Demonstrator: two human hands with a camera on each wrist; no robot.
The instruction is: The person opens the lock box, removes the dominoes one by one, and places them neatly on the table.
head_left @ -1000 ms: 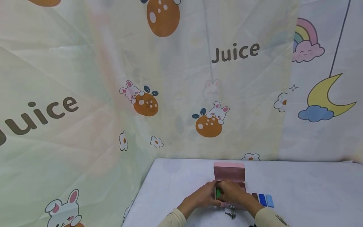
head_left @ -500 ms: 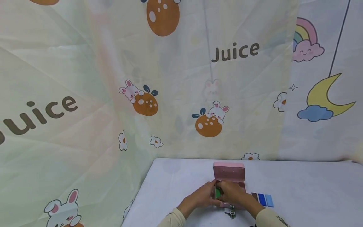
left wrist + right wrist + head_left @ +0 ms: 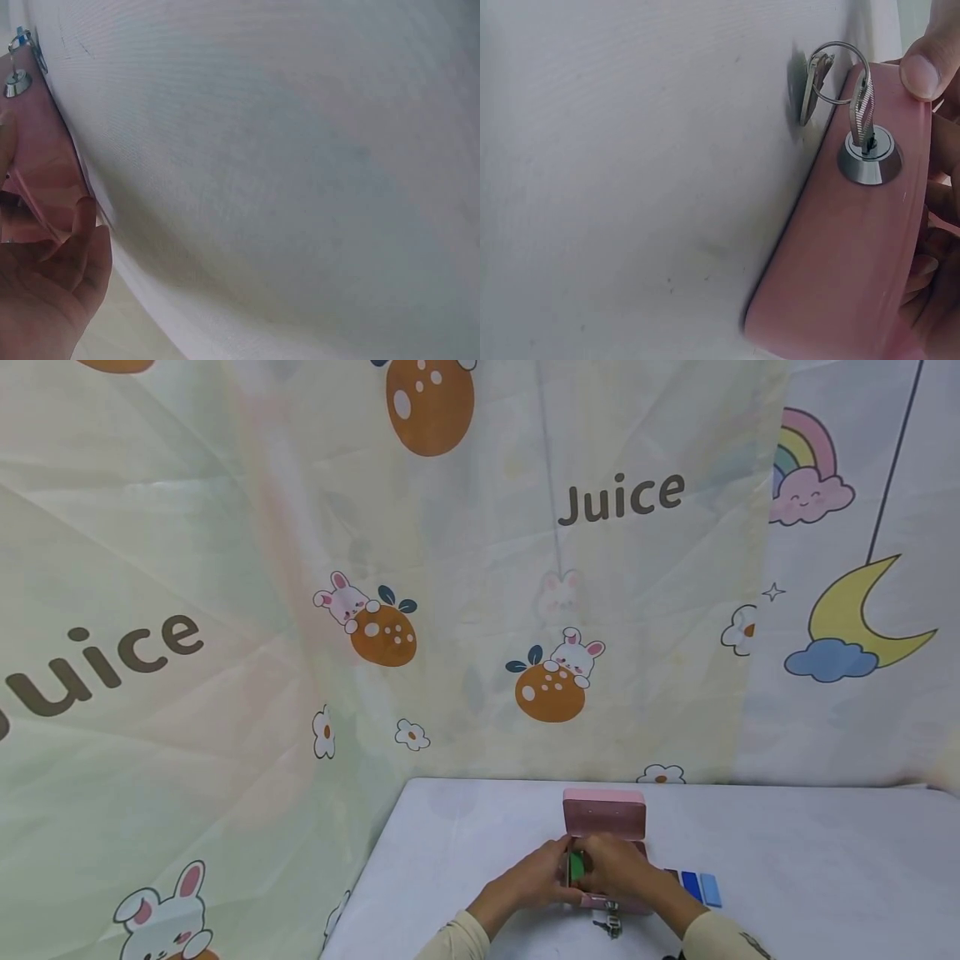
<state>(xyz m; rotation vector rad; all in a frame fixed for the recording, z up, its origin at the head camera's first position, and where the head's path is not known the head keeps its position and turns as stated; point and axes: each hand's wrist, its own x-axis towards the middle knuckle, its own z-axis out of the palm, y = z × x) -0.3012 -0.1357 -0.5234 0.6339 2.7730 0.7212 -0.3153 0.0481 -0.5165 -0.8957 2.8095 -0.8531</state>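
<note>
A pink metal lock box (image 3: 604, 818) stands with its lid up and keys (image 3: 862, 112) in its front lock. My left hand (image 3: 534, 875) grips the box's left wall, its thumb at the front and its fingers along the far side. Over the open box, my right hand (image 3: 613, 865) has its fingers curled inside, at a green flat piece (image 3: 576, 867) by the left wall. They appear to pinch that piece, though its hold is largely hidden. In the right wrist view, curled fingertips (image 3: 924, 266) show behind the front wall.
Just right of the box, a dark blue piece (image 3: 692, 885) and a light blue piece (image 3: 710, 890) lie side by side, with a brown one partly behind my right forearm. A white cloth (image 3: 825, 860) covers the table. A printed curtain (image 3: 480, 693) hangs behind it.
Both hands stay at the box. The right forearm has shifted slightly right and now covers more of the brown piece.
</note>
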